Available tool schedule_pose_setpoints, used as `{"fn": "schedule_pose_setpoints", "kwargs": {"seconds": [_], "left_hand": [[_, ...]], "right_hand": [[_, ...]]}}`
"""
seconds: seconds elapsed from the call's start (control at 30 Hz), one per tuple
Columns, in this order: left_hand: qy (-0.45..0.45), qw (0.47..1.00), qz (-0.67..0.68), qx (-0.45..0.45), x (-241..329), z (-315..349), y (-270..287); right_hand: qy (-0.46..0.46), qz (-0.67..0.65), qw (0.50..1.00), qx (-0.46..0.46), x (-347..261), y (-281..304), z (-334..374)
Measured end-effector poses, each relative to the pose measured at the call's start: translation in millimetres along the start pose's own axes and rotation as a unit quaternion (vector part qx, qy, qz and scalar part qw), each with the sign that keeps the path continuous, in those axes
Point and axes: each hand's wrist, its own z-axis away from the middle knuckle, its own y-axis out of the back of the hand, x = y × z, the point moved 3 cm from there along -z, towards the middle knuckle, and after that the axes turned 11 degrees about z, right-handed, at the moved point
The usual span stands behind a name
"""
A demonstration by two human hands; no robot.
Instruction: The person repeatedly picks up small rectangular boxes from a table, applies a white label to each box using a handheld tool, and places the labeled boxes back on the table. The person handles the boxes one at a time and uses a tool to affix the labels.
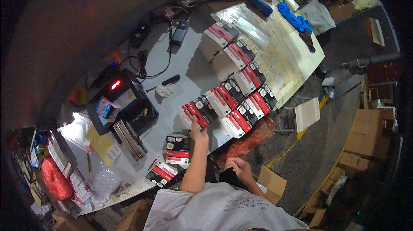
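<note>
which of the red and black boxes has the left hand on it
The leftmost box of the long cluster, beyond the two set apart nearer the person. The left hand touches its near end; neither hand touches the others.

A pale grey shirt (pixel 193 207) is worn, seen below both hands. A dark drawing (pixel 245 201) in thin, wiggly lines is shown on it, closer to the right hand (pixel 241 169) than to the left hand (pixel 198 134). The forearms (pixel 196 168) are left bare.
</note>
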Motion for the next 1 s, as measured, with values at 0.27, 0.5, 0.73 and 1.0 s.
{"fn": "schedule_pose_setpoints", "kwargs": {"seconds": [0.27,0.5,0.73,1.0], "left_hand": [[-0.111,0.987,-0.109,0.044,32,-25,-37],[-0.123,0.988,-0.085,0.023,27,-50,-92],[-0.117,0.985,-0.118,-0.04,38,-84,-110],[-0.008,0.948,-0.313,-0.05,53,-88,-105]], "right_hand": [[-0.005,-0.007,1.0,0.013,9,6,15],[0.006,-0.051,0.999,-0.001,16,1,13],[0.018,-0.016,1.0,0.009,27,0,24],[-0.169,-0.254,0.946,0.11,46,30,-33]]}}
